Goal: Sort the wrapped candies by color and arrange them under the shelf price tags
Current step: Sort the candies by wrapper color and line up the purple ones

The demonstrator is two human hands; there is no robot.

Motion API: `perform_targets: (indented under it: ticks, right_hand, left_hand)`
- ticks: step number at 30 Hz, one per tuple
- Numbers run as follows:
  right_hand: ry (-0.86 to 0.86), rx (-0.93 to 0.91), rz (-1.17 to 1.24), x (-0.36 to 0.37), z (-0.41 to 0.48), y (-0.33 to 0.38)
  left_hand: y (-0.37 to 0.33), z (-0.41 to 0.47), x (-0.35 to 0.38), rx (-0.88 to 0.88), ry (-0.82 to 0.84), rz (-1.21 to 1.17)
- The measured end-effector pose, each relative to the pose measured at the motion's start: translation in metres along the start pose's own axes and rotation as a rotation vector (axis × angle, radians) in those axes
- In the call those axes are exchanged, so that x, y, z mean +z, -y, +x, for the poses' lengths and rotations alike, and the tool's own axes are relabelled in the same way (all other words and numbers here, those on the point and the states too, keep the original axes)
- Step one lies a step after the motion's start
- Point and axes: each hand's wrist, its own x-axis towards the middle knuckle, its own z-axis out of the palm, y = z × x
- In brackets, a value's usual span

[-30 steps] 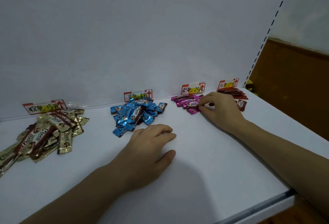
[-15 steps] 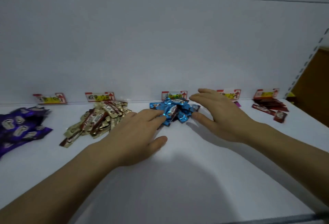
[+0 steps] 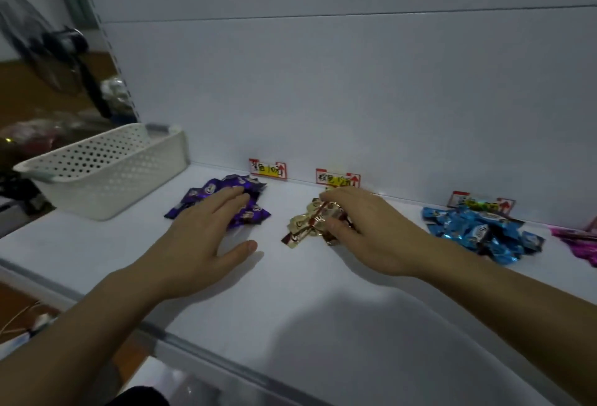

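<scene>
On the white shelf (image 3: pixel 323 302) lie heaps of wrapped candies below red-and-yellow price tags. My left hand (image 3: pixel 200 237) lies flat with straight fingers on the purple pile (image 3: pixel 206 192), under the leftmost tag (image 3: pixel 267 169). My right hand (image 3: pixel 368 228) covers the gold-and-brown pile (image 3: pixel 307 224) below the second tag (image 3: pixel 337 178), fingers bent over the wrappers and thumb pressed against them. A blue pile (image 3: pixel 478 231) sits under a third tag (image 3: pixel 481 202). Pink candies (image 3: pixel 578 241) show at the right edge.
A white perforated basket (image 3: pixel 106 169) stands at the shelf's left end, close to the purple pile. The shelf's front edge (image 3: pixel 206 350) runs diagonally near my forearms. A fan (image 3: pixel 55 50) and clutter sit beyond the shelf on the left.
The view has swung left along the shelf. My left hand went from the blue pile's side to the purple pile. My right hand moved from the blue pile to the gold pile.
</scene>
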Motion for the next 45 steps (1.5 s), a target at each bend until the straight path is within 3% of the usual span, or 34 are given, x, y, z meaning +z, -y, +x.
perform_targets:
  ticks: [3, 8, 12, 16, 27, 35, 42, 45]
  right_hand:
    - [0.039, 0.036, 0.056, 0.026, 0.047, 0.025]
    - [0.017, 0.213, 0.26, 0.063, 0.128, 0.059]
    - [0.005, 0.276, 0.358, 0.093, 0.179, 0.072]
    - [0.028, 0.323, 0.269, 0.119, 0.2, 0.068]
    - [0.1, 0.229, 0.142, 0.119, 0.152, 0.096]
    - [-0.073, 0.185, 0.267, 0.117, 0.084, 0.126]
    - [-0.202, 0.28, 0.402, 0.109, 0.081, 0.119]
    - [-0.275, 0.274, 0.411, 0.111, 0.082, 0.119]
  left_hand:
    - [0.041, 0.003, -0.002, -0.096, -0.063, -0.071]
    - [0.092, 0.035, 0.004, -0.151, -0.03, -0.164]
    - [0.112, 0.066, 0.01, -0.109, 0.204, -0.181]
    - [0.132, 0.091, 0.015, 0.003, 0.334, -0.25]
    - [0.121, 0.051, 0.014, 0.143, 0.243, -0.468]
    - [0.098, -0.01, 0.005, 0.107, 0.212, -0.382]
    - [0.1, -0.024, -0.004, 0.015, -0.046, -0.305]
    - [0.083, -0.028, -0.013, -0.048, 0.055, -0.173]
